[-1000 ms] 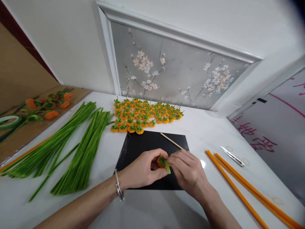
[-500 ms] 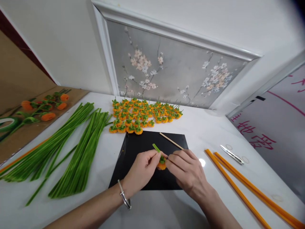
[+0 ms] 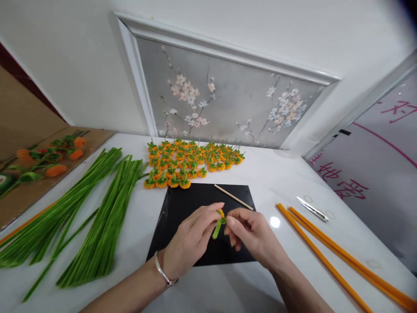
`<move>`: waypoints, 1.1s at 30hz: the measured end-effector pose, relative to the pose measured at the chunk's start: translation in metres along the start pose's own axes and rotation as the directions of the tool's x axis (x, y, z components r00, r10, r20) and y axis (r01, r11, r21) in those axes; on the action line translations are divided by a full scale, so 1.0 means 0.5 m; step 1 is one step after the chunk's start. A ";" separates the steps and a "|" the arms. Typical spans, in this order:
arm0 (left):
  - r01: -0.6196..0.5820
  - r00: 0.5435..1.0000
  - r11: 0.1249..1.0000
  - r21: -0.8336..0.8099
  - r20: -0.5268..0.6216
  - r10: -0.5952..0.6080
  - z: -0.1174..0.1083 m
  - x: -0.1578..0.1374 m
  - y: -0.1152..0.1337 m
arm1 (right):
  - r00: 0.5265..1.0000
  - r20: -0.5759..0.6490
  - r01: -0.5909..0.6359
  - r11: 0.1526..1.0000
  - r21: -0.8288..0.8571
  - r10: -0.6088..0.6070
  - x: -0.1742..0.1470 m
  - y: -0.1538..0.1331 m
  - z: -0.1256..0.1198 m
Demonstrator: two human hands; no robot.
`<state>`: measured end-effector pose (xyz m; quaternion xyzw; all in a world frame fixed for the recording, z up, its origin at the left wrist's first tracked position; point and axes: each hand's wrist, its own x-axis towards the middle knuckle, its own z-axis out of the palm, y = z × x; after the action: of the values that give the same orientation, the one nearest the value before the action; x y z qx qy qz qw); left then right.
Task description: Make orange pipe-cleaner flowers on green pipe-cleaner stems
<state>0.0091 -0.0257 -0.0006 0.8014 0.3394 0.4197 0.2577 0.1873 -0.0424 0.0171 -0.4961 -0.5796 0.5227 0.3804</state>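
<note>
head view: one unfinished-looking flower [image 3: 222, 213] is being pinched by left hand [image 3: 195, 227] and right hand [image 3: 252, 234], flower rows [image 3: 181, 155] seeming done.

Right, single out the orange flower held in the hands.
The flower with a green strip, between the left hand and right hand, over the black mat; the others sit in the far cluster or on the brown board.

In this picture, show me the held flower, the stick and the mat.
Held flower [image 3: 221, 213], head view: orange part.
Stick [image 3: 233, 197], head view: its middle.
Mat [image 3: 190, 199], head view: bare upper part.
</note>
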 end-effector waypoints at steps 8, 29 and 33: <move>-0.016 1.000 1.000 -0.024 0.019 0.016 0.008 -0.003 -0.001 | 0.842 -0.056 0.420 0.718 -0.554 -0.536 -0.009 0.012 0.013; 0.380 0.923 0.880 -0.284 0.050 -0.382 0.015 0.004 0.017 | 0.932 -0.187 0.266 0.937 -0.226 -0.310 0.001 0.004 -0.014; 0.387 0.920 0.867 -0.313 0.061 -0.388 0.020 0.001 0.012 | 0.972 -0.139 0.182 0.981 -0.072 -0.191 -0.005 0.000 -0.001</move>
<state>0.0197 -0.0307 -0.0012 0.6639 0.4213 0.4104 0.4620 0.1884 -0.0447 0.0176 -0.4871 -0.6094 0.4298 0.4546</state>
